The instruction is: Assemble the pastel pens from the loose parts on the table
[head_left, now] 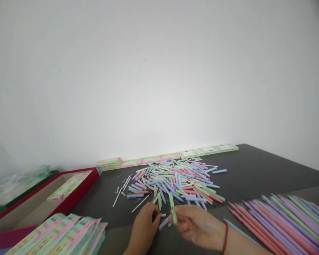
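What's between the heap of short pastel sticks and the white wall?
Flat pink and green printed boxes, lined along the wall behind the heap; head view.

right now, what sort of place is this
Probably a small stationery work area: a black tabletop bears a heap of pastel pen-like pieces, with overlapping printed packets nearby.

The piled tubes (172, 180) look smooth, matt plastic (the tabletop (244, 170) matt too).
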The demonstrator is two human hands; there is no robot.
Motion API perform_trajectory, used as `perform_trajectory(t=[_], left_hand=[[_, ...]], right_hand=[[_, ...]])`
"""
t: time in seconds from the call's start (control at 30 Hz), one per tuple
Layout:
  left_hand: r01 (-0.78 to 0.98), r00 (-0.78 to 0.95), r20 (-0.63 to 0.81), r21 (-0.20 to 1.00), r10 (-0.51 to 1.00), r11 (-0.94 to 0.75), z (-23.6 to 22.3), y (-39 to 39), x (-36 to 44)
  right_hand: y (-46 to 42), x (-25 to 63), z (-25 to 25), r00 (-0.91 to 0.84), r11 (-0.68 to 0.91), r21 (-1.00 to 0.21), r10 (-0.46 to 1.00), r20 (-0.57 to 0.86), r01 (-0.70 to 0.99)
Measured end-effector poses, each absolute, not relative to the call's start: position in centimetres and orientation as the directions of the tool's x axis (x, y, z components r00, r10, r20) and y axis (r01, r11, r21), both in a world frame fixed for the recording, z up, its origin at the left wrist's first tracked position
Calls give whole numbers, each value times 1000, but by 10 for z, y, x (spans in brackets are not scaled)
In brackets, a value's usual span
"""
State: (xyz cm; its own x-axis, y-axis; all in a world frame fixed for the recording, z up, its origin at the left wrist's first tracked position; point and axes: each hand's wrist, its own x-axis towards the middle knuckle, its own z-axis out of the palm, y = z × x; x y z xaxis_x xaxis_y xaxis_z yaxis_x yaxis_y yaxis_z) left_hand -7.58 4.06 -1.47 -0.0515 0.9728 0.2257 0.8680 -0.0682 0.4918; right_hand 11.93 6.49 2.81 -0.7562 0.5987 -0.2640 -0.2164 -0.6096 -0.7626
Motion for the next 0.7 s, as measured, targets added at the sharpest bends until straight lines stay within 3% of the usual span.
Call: perform_trajectory(t=[0.13,0.23,0.3,0.37,0.43,0.5,0.57,0.7], left_hand=[[872,-43,221,484,974,-71,-13,40,-75],[871,-38,220,486,975,-76,-13,40,-75],[870,-38,221,488,974,-77,-13,39,-75],[871,-39,225,485,974,-77,-13,39,-75],[875,-38,232,478,972,-80,-14,39,-75],[879,-39,244,470,969,-83,-16,40,-73],[883,-43,260,461,965,-85,-18,41,-71],[892,-68,308,445,949,-80,-12,54,-72]], right_hand=[[52,122,39,-748,-759,-574,566,-347,-308],[44,122,42,-712,-735,-603,600,-365,-310],[40,122,37,-703,-586,-783,647,-295,-211],[37,122,29,-682,-236,-972,714,-162,-16],[36,123,18,-659,141,-964,751,-45,227],[36,124,6,-647,345,-856,762,16,385],[39,123,-4,-647,403,-812,761,40,423],[47,117,-17,-629,356,-869,775,69,344]])
